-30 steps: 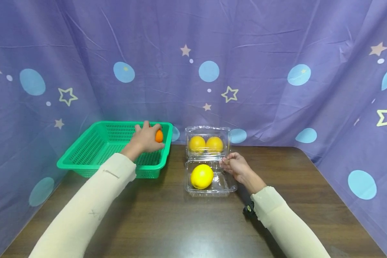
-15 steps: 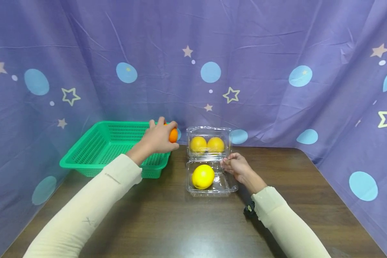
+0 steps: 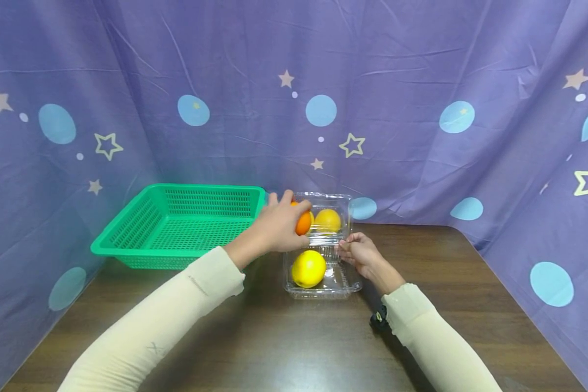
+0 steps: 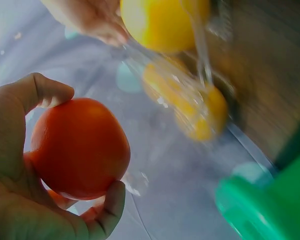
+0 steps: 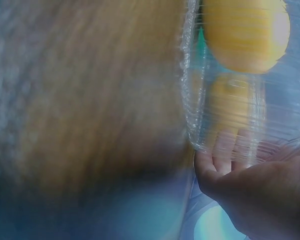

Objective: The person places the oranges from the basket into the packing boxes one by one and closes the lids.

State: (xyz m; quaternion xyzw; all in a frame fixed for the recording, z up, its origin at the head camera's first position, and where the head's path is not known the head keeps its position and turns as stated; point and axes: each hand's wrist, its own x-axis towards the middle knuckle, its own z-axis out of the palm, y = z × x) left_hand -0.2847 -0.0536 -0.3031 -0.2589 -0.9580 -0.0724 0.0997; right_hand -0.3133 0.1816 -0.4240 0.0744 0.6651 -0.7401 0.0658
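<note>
My left hand (image 3: pixel 276 227) grips a round orange-red fruit (image 4: pixel 82 150), thumb on one side and fingers on the other. It hangs in front of the raised lid (image 3: pixel 345 202) of a clear plastic clamshell box (image 3: pixel 342 279). In the box's base lies one bright yellow fruit (image 3: pixel 308 269), toward the left. Through the lid show two more yellow fruits (image 3: pixel 328 220), the left one partly covered by the held fruit. At the box's right side, by the hinge, my right hand (image 3: pixel 362 255) pinches the plastic edge; its fingertips show through plastic in the right wrist view.
A green slotted basket (image 3: pixel 176 253) stands at the back left of the brown wooden table (image 3: pixel 294 337), its rim near the box. Behind the table hangs a purple curtain (image 3: pixel 255 136) with stars and dots. A small black item (image 3: pixel 378 318) is under the right wrist.
My left hand has carried the orange-red fruit up out of the green basket and rightward to the clamshell lid. The right hand has stayed at the box's edge.
</note>
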